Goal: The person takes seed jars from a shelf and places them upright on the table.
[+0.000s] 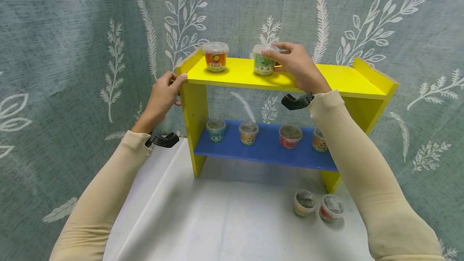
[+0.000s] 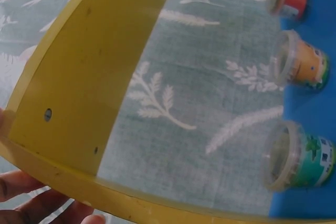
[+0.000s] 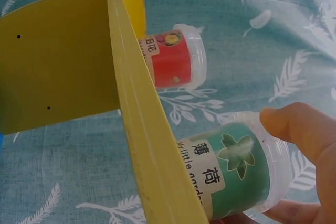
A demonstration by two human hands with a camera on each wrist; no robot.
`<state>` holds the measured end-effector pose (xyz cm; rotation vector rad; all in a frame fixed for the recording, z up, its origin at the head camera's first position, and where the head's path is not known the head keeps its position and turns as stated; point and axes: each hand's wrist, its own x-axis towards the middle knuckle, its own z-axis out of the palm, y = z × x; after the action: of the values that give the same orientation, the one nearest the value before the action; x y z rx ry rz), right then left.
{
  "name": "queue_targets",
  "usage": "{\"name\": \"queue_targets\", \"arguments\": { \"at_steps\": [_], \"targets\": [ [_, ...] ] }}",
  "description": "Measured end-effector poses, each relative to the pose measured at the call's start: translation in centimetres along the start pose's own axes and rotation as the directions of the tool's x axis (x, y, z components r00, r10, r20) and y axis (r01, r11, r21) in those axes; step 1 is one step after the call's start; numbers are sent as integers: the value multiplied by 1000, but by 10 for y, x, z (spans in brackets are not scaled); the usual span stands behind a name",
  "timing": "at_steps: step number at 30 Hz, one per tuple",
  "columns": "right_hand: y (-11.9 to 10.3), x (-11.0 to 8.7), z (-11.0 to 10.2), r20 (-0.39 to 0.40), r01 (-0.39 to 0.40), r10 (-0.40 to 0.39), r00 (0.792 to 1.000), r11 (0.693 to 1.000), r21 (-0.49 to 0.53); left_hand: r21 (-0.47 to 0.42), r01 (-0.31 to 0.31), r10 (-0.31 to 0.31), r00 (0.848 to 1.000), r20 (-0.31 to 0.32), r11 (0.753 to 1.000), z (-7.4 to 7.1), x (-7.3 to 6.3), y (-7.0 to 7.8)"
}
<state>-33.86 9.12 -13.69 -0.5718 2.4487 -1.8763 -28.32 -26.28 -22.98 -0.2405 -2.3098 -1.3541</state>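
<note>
My right hand (image 1: 295,63) grips a small clear-lidded tub with a green leaf label (image 1: 264,65) at the yellow top shelf (image 1: 239,76). In the right wrist view the thumb lies at the lid of this green tub (image 3: 239,166). Left of it, a tub with an orange-red label (image 1: 216,57) stands upright on the same shelf. My left hand (image 1: 164,94) holds the upper left corner of the shelf unit, thumb on the edge. The left wrist view has its fingers (image 2: 47,203) beside the yellow side panel (image 2: 79,77).
On the blue lower shelf (image 1: 232,152) stand several tubs, among them a teal one (image 1: 216,131), an orange one (image 1: 248,133) and a red one (image 1: 290,136). Two more tubs, one yellowish (image 1: 304,204) and one red (image 1: 331,208), sit on the white surface (image 1: 232,220) at the front right.
</note>
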Motion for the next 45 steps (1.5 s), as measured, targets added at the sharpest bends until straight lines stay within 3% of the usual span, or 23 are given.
{"name": "queue_targets", "arguments": {
  "at_steps": [22, 33, 45],
  "targets": [
    [9, -27, -16, -16, 103, -102, 995, 992, 80, 4, -1, 1, 1000, 11, 1000, 3, -2, -1],
    [1, -48, -25, -15, 143, -143, 990, 989, 24, -8, 5, -4, 1000, 9, 1000, 2, 0, -1],
    [0, -67, -29, 18, 163, -164, 986, 985, 48, -5, 17, -17, 1000, 4, 1000, 1, 2, -1]
  ]
}}
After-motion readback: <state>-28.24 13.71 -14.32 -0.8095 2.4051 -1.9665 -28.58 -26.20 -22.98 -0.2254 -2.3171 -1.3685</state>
